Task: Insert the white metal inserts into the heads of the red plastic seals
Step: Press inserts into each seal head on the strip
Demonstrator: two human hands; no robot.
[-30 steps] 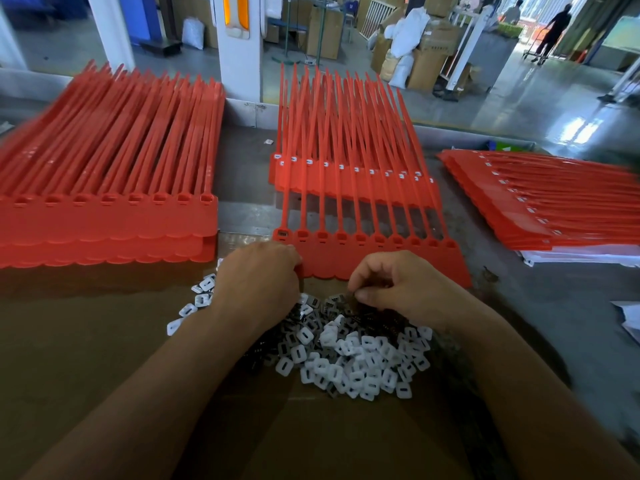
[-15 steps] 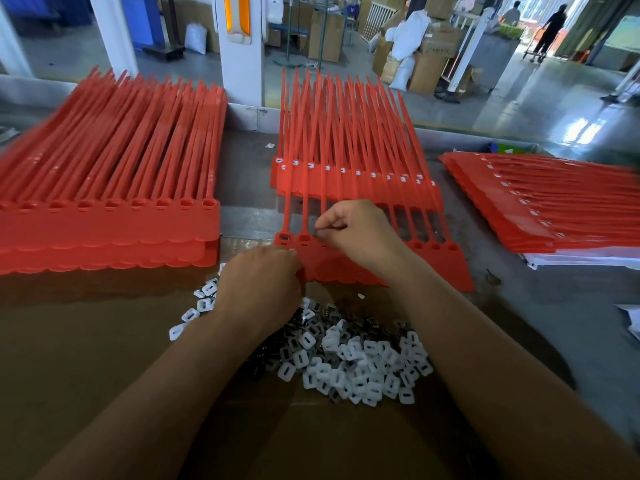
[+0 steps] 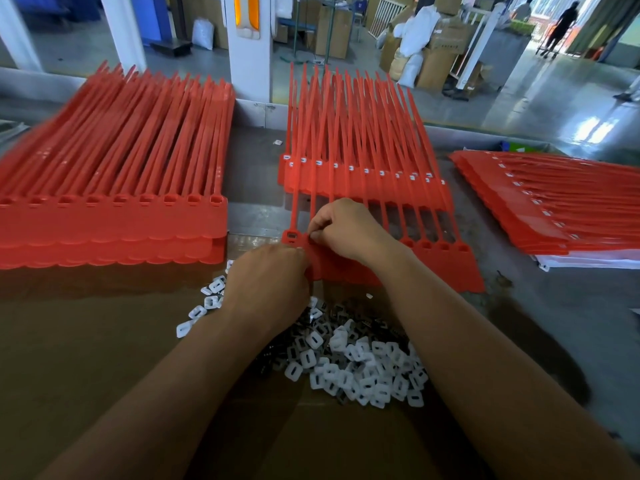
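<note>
The right hand (image 3: 341, 230) pinches what seems an insert over the second head from the left of the near seal strip (image 3: 446, 268), heads running left-right. The left hand (image 3: 268, 282) touches the strip's left end, grip hidden. The insert pile (image 3: 363, 368) lies nearer.

The right hand (image 3: 346, 226) pinches with curled fingers at a head near the 9 o'clock end of the strip of red seals (image 3: 446, 266). The left hand (image 3: 266, 282) sits at the strip's 7 o'clock corner, fingers hidden. White inserts (image 3: 363, 370) lie heaped at 6 o'clock on the brown surface (image 3: 86, 341). A left stack (image 3: 114, 220) lies at 10 o'clock, a middle stack (image 3: 363, 183) at 12, and a right stack (image 3: 554, 209) at 2.
</note>
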